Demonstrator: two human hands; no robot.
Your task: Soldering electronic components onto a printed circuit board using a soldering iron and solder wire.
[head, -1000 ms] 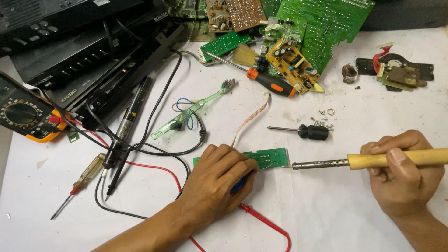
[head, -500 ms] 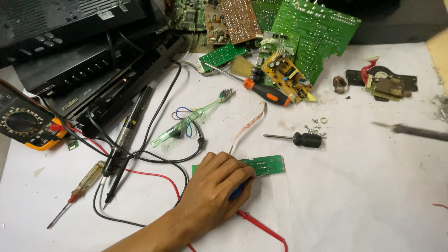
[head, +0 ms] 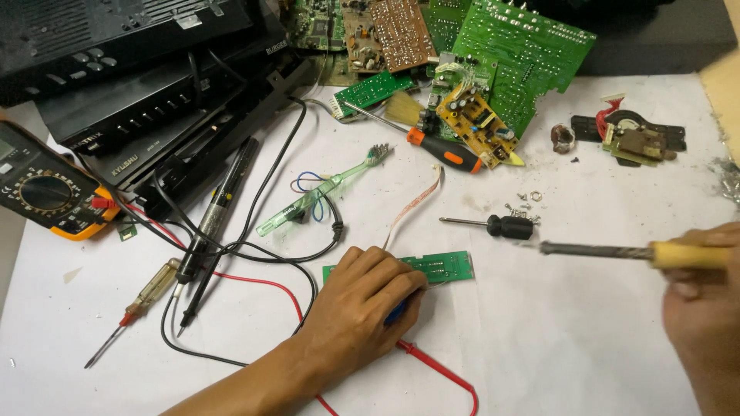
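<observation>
Now, iron to the board, left hand pinning.
My left hand (head: pixel 362 296) lies flat on the green board (head: pixel 439 267) at near centre of the bench (head: pixel 555 347); my right hand (head: pixel 705 308), grip wrapped round the iron (head: pixel 617 251), should brace its wrist before touching down.

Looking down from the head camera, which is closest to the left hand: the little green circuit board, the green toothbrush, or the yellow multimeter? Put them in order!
From the left hand:
1. Small green circuit board: under its fingers, touching.
2. Green toothbrush: farther up the table, just beyond the black wire.
3. Yellow multimeter: far off at the left edge.
</observation>
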